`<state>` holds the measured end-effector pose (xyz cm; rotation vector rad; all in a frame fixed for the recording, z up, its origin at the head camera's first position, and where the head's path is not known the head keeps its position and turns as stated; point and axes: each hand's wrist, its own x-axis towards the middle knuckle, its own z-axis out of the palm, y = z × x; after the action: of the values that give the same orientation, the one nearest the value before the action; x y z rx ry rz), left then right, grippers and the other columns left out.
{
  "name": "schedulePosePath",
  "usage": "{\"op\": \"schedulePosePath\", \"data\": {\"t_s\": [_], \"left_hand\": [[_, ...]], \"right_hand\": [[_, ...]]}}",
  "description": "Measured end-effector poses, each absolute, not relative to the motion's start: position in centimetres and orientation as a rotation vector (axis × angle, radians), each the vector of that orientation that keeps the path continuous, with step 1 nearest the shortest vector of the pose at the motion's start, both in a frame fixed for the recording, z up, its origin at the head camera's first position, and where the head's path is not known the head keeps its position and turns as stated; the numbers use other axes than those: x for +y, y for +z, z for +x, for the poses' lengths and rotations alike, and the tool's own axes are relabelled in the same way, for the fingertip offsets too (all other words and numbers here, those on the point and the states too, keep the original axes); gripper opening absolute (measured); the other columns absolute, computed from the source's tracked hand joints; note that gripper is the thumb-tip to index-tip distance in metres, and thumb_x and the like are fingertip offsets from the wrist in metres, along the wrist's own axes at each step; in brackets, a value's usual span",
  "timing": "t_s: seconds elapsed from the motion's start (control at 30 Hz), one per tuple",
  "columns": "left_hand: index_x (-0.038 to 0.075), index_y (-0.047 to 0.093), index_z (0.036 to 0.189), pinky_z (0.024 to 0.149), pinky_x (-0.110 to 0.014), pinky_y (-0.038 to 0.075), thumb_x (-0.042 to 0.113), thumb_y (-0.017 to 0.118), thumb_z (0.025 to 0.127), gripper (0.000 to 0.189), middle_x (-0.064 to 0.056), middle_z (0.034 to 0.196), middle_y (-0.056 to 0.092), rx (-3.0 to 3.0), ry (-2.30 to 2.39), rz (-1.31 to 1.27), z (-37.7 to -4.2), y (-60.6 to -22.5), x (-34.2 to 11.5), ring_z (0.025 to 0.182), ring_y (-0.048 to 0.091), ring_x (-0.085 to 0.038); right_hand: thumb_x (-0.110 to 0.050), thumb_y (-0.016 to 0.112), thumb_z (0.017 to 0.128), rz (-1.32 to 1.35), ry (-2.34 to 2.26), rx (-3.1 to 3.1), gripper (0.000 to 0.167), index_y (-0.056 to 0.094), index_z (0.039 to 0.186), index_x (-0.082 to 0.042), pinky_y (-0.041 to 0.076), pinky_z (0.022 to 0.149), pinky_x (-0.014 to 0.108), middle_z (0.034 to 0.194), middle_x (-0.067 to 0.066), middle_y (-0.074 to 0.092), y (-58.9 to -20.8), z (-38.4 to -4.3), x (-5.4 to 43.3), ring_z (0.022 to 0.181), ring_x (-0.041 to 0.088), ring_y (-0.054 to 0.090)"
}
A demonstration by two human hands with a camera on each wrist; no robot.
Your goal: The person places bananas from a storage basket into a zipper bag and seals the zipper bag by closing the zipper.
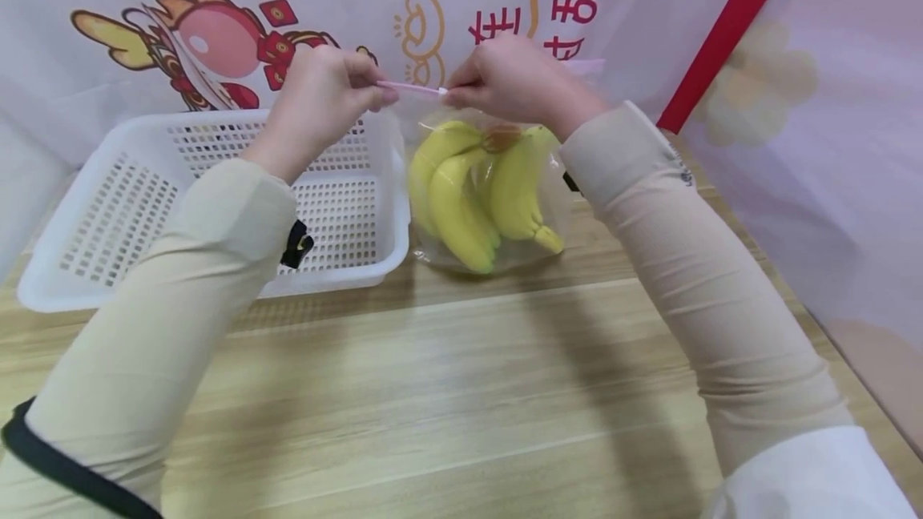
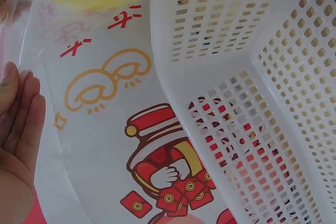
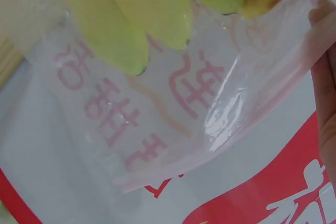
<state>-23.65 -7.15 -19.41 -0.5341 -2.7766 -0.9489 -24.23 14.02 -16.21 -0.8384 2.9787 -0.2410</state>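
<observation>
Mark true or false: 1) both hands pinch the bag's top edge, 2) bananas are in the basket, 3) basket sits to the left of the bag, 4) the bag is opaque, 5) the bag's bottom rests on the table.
1) True: the left hand and the right hand pinch the pink strip on top of the bag.
2) False: the bananas are inside the bag; the basket holds nothing visible.
3) True.
4) False: it is clear; the bananas show through.
5) True: it rests on the table.
</observation>
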Motion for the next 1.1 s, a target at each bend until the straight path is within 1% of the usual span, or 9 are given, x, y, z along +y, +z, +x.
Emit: {"op": "schedulePosePath", "data": {"t_s": [0.13, 0.23, 0.3, 0.37, 0.43, 0.53, 0.6, 0.8, 1.1], "left_hand": [[0.006, 0.065, 0.12, 0.085, -0.029, 0.048, 0.015, 0.063, 0.091, 0.03, -0.013, 0.118, 0.067, -2.758, -0.86, -0.581, -23.5, -19.2, -6.3, 0.098, 0.059, -0.021], [0.009, 0.055, 0.133, 0.104, -0.038, 0.044, 0.015, 0.061, 0.092, 0.042, -0.01, 0.135, 0.058, -2.779, -0.76, -0.666, -23.4, -18.7, -5.4, 0.122, 0.055, -0.025], [0.01, 0.053, 0.135, 0.107, -0.043, 0.042, 0.02, 0.06, 0.093, 0.044, -0.008, 0.139, 0.055, -2.81, -0.677, -0.716, -23.3, -18.4, -4.7, 0.129, 0.051, -0.028], [0.011, 0.056, 0.133, 0.104, -0.045, 0.044, 0.028, 0.058, 0.095, 0.042, -0.009, 0.136, 0.058, -2.847, -0.614, -0.754, -23.2, -18.3, -4.1, 0.127, 0.053, -0.03], [0.012, 0.06, 0.129, 0.094, -0.048, 0.049, 0.034, 0.054, 0.097, 0.039, -0.01, 0.129, 0.063, -2.877, -0.554, -0.769, -23.1, -18.4, -3.9, 0.117, 0.059, -0.031], [0.012, 0.067, 0.12, 0.083, -0.048, 0.052, 0.035, 0.05, 0.098, 0.036, -0.012, 0.117, 0.069, -2.856, -0.522, -0.789, -22.9, -18.8, -3.8, 0.105, 0.065, -0.032], [0.013, 0.069, 0.116, 0.081, -0.048, 0.052, 0.035, 0.051, 0.098, 0.034, -0.012, 0.114, 0.07, -2.826, -0.528, -0.791, -22.9, -18.8, -3.9, 0.103, 0.065, -0.032], [0.012, 0.071, 0.113, 0.087, -0.046, 0.05, 0.033, 0.053, 0.097, 0.032, -0.011, 0.111, 0.071, -2.768, -0.606, -0.799, -23.0, -18.4, -3.9, 0.102, 0.065, -0.029], [0.01, 0.07, 0.113, 0.09, -0.043, 0.05, 0.031, 0.053, 0.097, 0.031, -0.012, 0.113, 0.071, -2.753, -0.678, -0.757, -23.0, -18.5, -3.8, 0.101, 0.065, -0.029]], "right_hand": [[-0.029, 0.056, 0.096, -0.844, -0.245, 3.0, 0.028, 0.072, 0.113, -0.012, 0.051, 0.087, 0.034, 0.108, 0.007, 0.073, -16.2, -24.4, 14.1, 0.091, 0.018, 0.065], [-0.027, 0.057, 0.096, -0.859, -0.242, 3.005, 0.028, 0.072, 0.114, -0.012, 0.051, 0.092, 0.036, 0.111, 0.007, 0.072, -16.1, -24.4, 14.1, 0.098, 0.019, 0.066], [-0.026, 0.057, 0.096, -0.873, -0.252, 3.004, 0.027, 0.071, 0.114, -0.013, 0.05, 0.093, 0.036, 0.112, 0.006, 0.072, -16.0, -24.4, 14.1, 0.101, 0.019, 0.067], [-0.026, 0.058, 0.095, -0.881, -0.263, 3.002, 0.027, 0.072, 0.114, -0.013, 0.05, 0.095, 0.035, 0.112, 0.006, 0.072, -15.9, -24.3, 14.2, 0.102, 0.019, 0.067], [-0.026, 0.058, 0.095, -0.874, -0.278, 2.992, 0.026, 0.072, 0.113, -0.012, 0.05, 0.095, 0.034, 0.112, 0.006, 0.072, -15.8, -24.2, 14.2, 0.102, 0.019, 0.067], [-0.025, 0.059, 0.095, -0.847, -0.303, 2.963, 0.026, 0.072, 0.112, -0.011, 0.052, 0.093, 0.033, 0.111, 0.007, 0.072, -15.6, -24.1, 14.2, 0.1, 0.018, 0.067], [-0.025, 0.059, 0.095, -0.838, -0.311, 2.947, 0.026, 0.072, 0.112, -0.01, 0.053, 0.09, 0.032, 0.111, 0.007, 0.072, -15.4, -24.1, 14.3, 0.097, 0.016, 0.067], [-0.025, 0.058, 0.095, -0.806, -0.289, 2.935, 0.028, 0.071, 0.115, -0.011, 0.052, 0.084, 0.029, 0.11, 0.008, 0.072, -14.7, -24.1, 14.8, 0.091, 0.013, 0.064], [-0.026, 0.059, 0.095, -0.778, -0.252, 2.954, 0.029, 0.07, 0.115, -0.008, 0.049, 0.082, 0.034, 0.11, 0.014, 0.071, -14.7, -24.3, 16.7, 0.091, 0.021, 0.061]]}}
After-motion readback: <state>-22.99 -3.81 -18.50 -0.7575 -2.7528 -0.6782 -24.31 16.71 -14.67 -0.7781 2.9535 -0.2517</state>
